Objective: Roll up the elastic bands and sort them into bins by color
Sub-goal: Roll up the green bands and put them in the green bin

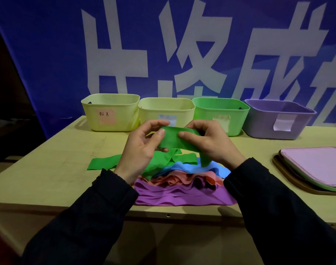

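A green elastic band (172, 140) is held up over the table between both hands. My left hand (142, 148) pinches its left end with thumb and fingers, and my right hand (207, 142) pinches the right part. The band's loose tail (104, 163) trails down onto the table to the left. Below lies a pile of bands: blue (184, 167), salmon (174, 179) and purple (182, 197). Along the back stand four bins: a yellow bin with a pink label (109, 111), a second yellow bin (166, 109), a green bin (220, 111) and a purple bin (278, 119).
A stack of flat lids (314, 165), pink on top, lies on a brown tray at the table's right edge. A blue banner with large white characters hangs behind the bins. The wooden table (58, 169) ends just in front of the pile.
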The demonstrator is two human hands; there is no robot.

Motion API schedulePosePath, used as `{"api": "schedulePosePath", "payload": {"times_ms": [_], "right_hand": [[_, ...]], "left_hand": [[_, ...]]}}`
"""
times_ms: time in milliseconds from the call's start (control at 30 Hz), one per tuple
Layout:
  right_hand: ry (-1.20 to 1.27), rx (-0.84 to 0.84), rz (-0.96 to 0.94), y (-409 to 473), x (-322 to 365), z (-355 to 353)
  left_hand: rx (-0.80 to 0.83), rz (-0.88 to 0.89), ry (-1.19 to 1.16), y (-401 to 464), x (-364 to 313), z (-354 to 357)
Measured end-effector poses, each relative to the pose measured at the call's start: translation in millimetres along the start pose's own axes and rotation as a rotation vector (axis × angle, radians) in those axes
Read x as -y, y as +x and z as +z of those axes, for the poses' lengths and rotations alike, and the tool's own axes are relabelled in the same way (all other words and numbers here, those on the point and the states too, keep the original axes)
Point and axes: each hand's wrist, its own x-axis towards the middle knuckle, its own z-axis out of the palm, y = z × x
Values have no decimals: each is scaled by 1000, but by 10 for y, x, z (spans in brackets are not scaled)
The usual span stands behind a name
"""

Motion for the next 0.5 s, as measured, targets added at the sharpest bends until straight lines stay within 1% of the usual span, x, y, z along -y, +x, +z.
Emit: {"api": "schedulePosePath", "payload": {"times_ms": [167,300,433,500], "right_hand": [[-24,-11,-5,-3,-30,-6],[-103,-10,-40,9,-53,13],[-92,27,-41,-10,-24,9],[-118,7,-40,-14,-29,0]], "left_hand": [[-31,-7,4,22,41,-26],[-17,-13,18,14,78,-24],[0,2,31,-23,64,-4],[-14,9,40,-26,46,-13]]}}
